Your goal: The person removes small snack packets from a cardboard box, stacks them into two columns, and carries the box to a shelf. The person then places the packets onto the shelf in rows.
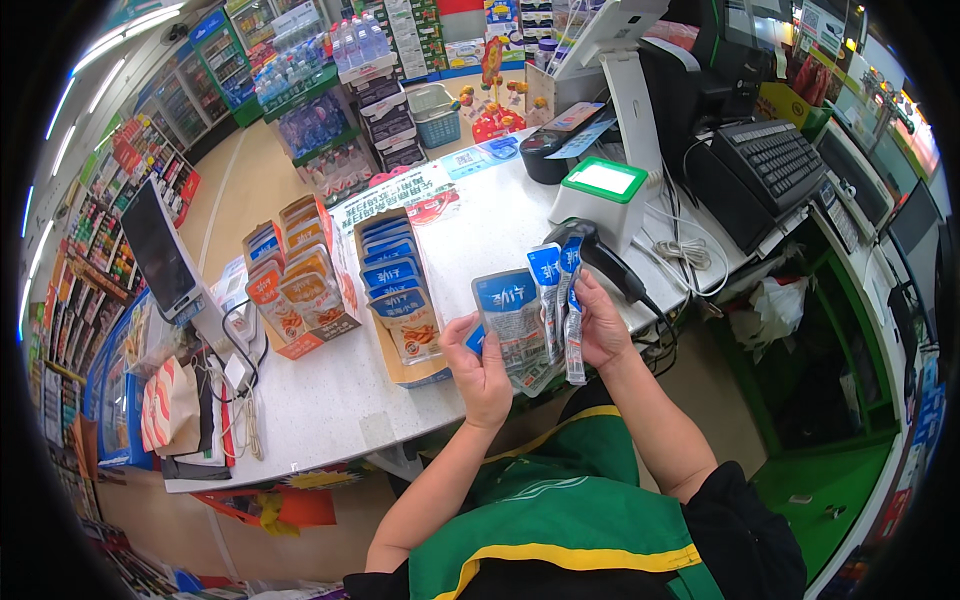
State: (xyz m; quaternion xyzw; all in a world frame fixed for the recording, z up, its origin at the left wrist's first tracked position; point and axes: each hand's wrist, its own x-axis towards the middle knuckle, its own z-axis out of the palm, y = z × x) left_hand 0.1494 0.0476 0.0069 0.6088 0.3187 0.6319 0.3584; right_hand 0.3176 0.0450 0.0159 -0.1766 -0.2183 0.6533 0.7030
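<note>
My left hand (480, 371) grips a few flat snack pouches, the front one a blue-and-grey pouch (514, 319) with its printed back showing. Several narrow-looking blue-topped pouches (559, 300), seen nearly edge-on, are in my right hand (604, 322), pinched between thumb and fingers. Both hands are close together over the counter's near edge. Left of them stands an open cardboard display box (424, 371) with a row of blue-topped snack pouches (405, 322). Farther left, a display box (322, 330) holds orange pouches (304, 289) and some blue ones.
A black handheld barcode scanner (607, 266) lies just beyond my right hand, beside a white box-shaped device with a green rim (606, 180). Loose cables (690, 255) and a keyboard (776, 161) are at right. A tablet on a stand (161, 247) and a paper bag (172, 405) occupy the counter's left end.
</note>
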